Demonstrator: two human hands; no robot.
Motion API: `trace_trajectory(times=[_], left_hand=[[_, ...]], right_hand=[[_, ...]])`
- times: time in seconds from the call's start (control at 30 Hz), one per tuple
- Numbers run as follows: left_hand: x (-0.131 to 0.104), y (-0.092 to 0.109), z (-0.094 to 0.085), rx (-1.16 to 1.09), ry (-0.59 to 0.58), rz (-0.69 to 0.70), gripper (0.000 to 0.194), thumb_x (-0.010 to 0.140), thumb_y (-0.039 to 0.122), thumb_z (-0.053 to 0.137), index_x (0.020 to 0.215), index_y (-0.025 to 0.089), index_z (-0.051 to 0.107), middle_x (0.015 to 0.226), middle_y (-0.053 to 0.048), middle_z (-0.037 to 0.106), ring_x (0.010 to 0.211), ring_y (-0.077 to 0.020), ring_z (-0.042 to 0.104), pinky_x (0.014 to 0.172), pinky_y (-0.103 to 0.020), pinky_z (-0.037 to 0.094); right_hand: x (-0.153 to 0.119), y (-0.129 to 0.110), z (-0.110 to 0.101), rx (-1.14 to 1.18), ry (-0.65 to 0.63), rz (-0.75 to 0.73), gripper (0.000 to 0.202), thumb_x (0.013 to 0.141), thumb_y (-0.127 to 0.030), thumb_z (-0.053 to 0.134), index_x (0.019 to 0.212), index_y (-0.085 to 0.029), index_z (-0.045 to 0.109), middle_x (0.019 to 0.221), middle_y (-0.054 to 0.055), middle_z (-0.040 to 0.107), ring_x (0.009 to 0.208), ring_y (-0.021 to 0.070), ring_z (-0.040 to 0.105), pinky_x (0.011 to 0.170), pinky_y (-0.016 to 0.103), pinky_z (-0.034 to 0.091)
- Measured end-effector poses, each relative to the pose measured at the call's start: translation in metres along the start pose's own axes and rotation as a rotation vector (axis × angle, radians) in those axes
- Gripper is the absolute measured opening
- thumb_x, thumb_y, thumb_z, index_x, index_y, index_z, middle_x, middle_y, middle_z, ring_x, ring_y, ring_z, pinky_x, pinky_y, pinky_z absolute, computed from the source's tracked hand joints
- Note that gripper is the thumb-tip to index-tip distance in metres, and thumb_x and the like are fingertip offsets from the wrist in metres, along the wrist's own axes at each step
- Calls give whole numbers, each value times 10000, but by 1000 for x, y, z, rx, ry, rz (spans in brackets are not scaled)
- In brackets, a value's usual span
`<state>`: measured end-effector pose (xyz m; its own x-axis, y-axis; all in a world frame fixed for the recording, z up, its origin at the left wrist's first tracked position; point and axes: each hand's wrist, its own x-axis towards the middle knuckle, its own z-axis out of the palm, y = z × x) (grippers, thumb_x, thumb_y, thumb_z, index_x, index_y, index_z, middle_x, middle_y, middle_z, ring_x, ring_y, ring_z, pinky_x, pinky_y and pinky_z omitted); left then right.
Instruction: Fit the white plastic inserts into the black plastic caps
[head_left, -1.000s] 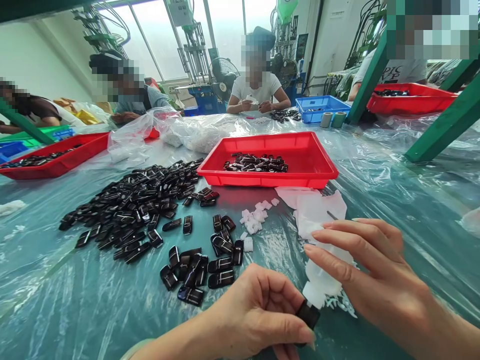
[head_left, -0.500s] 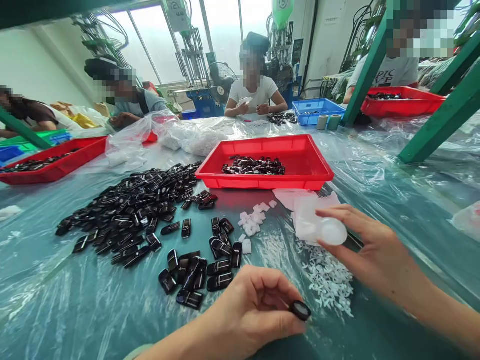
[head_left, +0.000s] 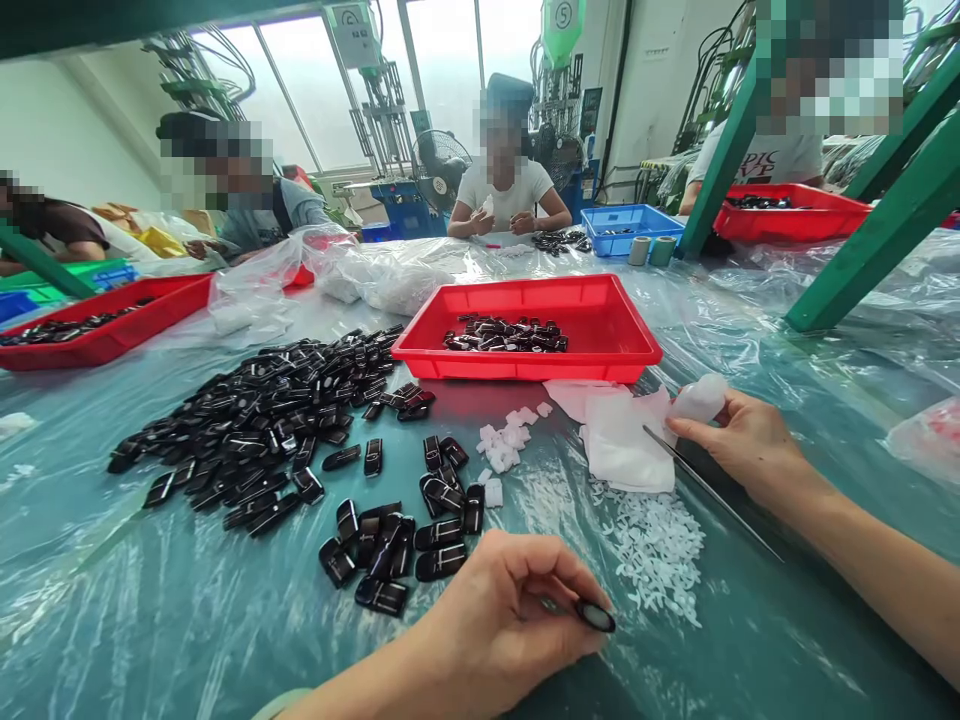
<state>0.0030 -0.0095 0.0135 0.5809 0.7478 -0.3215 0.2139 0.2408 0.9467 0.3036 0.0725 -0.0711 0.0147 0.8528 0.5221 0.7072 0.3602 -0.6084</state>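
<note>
My left hand (head_left: 517, 610) is closed on a small black oval part (head_left: 596, 616), its pale round face turned outward. In my right hand (head_left: 757, 440) is a small translucent white bottle (head_left: 699, 398), gripped between thumb and fingers beside a folded white cloth (head_left: 626, 440). Metal tweezers (head_left: 716, 497) lie slanting below that hand, their tip over the cloth's edge. Thin white scraps (head_left: 656, 560) are strewn between my hands. Several loose black parts (head_left: 440, 562) rest left of my left hand, and small white square pieces (head_left: 506, 445) lie behind them.
A large heap of black parts (head_left: 277, 410) covers the left side. Behind it stands a red tray (head_left: 525, 370) holding more of them. Plastic film (head_left: 750, 340) covers the table. Green posts (head_left: 877, 220) rise at the right. Co-workers (head_left: 504, 190) sit across the table.
My right hand has moved away and to the right with the bottle, uncovering more of the cloth and the tweezers. My left hand stays nearly in place, tilting the black part slightly.
</note>
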Motion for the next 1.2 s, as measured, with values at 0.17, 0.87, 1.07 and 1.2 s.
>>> trace_trajectory(times=[0.17, 0.87, 1.07, 1.2], left_hand=[[3, -1, 1, -324, -30, -107, 225, 607, 212, 720, 741, 119, 564, 700, -53, 647, 577, -100, 595, 555, -196, 456], [7, -4, -3, -333, 30, -165, 284, 584, 251, 744, 737, 104, 554, 653, -60, 661, 454, -88, 599, 401, -130, 433], [6, 0, -4, -408, 3, -133, 251, 591, 207, 733, 747, 109, 565, 719, -77, 680, 482, -107, 624, 415, -141, 451], [5, 0, -6, -458, -29, -85, 224, 596, 183, 722, 740, 113, 565, 736, -74, 678, 540, -121, 639, 454, -159, 477]], right_hand=[[1, 10, -1, -33, 4, 117, 248, 899, -322, 462, 1050, -153, 563, 997, 38, 595, 816, 148, 598, 690, 311, 511], [25, -62, -13, -308, -6, 797, 297, 869, -322, 519, 1111, -150, 526, 1053, 61, 582, 867, 166, 592, 736, 362, 504], [26, -73, -17, -349, -37, 807, 308, 871, -329, 514, 1129, -161, 521, 1109, 70, 563, 929, 184, 577, 782, 389, 489], [25, -78, -18, -353, -56, 811, 319, 869, -333, 517, 1136, -158, 517, 1113, 71, 561, 934, 189, 576, 783, 393, 488]])
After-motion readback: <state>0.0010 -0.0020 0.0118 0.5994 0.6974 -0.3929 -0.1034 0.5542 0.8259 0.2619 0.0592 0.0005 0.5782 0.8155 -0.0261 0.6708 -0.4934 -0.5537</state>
